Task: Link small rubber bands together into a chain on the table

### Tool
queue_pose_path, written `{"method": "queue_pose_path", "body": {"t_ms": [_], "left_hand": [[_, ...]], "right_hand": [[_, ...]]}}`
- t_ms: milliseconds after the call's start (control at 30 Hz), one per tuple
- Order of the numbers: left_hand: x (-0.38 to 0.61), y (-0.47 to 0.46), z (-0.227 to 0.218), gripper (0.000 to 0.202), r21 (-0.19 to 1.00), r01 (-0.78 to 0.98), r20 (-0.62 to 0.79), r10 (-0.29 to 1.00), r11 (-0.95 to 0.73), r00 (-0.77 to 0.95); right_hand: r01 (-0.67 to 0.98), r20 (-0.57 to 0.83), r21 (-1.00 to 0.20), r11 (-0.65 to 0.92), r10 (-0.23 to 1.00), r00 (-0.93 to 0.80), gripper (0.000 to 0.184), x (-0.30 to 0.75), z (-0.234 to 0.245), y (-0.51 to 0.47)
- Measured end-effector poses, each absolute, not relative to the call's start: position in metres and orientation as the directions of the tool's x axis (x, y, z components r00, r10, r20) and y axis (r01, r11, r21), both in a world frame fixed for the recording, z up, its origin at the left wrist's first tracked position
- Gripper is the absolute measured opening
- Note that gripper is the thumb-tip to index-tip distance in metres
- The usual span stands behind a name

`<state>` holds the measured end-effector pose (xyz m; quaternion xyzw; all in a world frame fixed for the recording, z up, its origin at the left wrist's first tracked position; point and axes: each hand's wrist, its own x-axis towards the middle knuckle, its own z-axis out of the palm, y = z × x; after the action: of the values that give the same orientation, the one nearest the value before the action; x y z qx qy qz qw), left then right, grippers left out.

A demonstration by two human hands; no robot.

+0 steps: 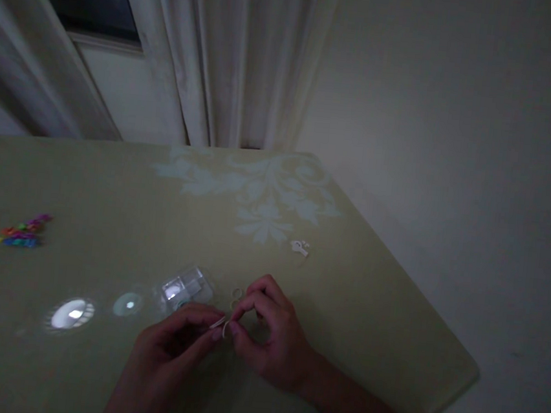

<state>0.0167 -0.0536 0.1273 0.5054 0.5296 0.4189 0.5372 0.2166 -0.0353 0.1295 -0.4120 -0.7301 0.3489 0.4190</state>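
Observation:
My left hand (pixel 171 349) is closed, its thumb and forefinger pinching a thin pale strip (pixel 217 322) whose kind I cannot make out. Facing it, my right hand (pixel 270 336) holds a small pale ring (pixel 225 329) between thumb and forefinger. Ring and strip are close together, perhaps touching. Just beyond the fingertips, a loose ring (pixel 236 293) lies on the table, with another partly visible below it. Behind my left fingers stands a clear plastic box (pixel 190 286) with compartments, its near edge partly covered by the hand.
The table (pixel 350 343) has a pale leaf pattern at its far side. Small white pieces (pixel 299 246) lie beyond my right hand. A cluster of small colourful pieces (pixel 22 232) sits far left. Curtains (pixel 250 61) and a wall (pixel 446 151) border the table.

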Motion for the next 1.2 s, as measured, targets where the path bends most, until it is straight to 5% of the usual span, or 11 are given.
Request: {"method": "queue_pose_path", "body": {"t_ms": [467, 733, 900, 1200], "left_hand": [[0.015, -0.055, 0.117, 0.014, 0.992, 0.098, -0.091, 0.985, 0.077, 0.146], [0.018, -0.057, 0.111, 0.017, 0.99, 0.142, -0.014, 1.0, 0.016, -0.018], [0.015, -0.055, 0.112, 0.015, 0.974, 0.223, -0.006, 0.993, -0.022, 0.122], [0.017, -0.055, 0.106, 0.015, 0.984, 0.173, 0.02, 0.995, -0.037, 0.102]], "right_hand": [[0.341, 0.356, -0.824, 0.451, 0.883, -0.307, 0.006, 0.218, 0.121, -0.036], [0.662, 0.269, -0.668, 0.339, 0.94, -0.209, 0.014, 0.223, 0.1, -0.009], [0.68, 0.166, -0.681, 0.272, 0.962, -0.219, 0.02, 0.22, 0.099, -0.004], [0.721, 0.159, -0.627, 0.296, 0.954, -0.254, 0.012, 0.219, 0.096, -0.005]]}}
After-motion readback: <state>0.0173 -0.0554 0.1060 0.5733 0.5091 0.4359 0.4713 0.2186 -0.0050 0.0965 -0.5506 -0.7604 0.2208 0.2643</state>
